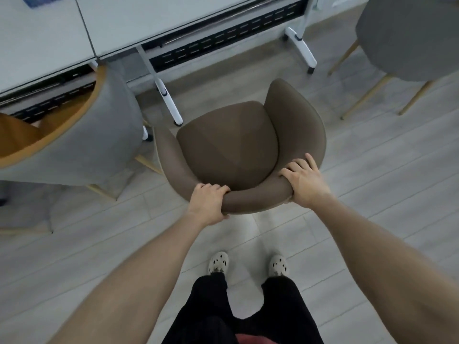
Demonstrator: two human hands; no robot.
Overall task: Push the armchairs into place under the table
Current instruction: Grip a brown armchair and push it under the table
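Armchair stands just short of the table edge, left hand and right hand curled round its backrest.

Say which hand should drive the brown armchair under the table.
Left, probably: left hand grips the armchair back near its middle, behind the seat; right hand grips its side curve.

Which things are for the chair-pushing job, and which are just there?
For the job: brown armchair, left hand and right hand gripping its back, table, grey-and-orange armchair, grey armchair.
Just there: blue item on the table, white shoes, floor.
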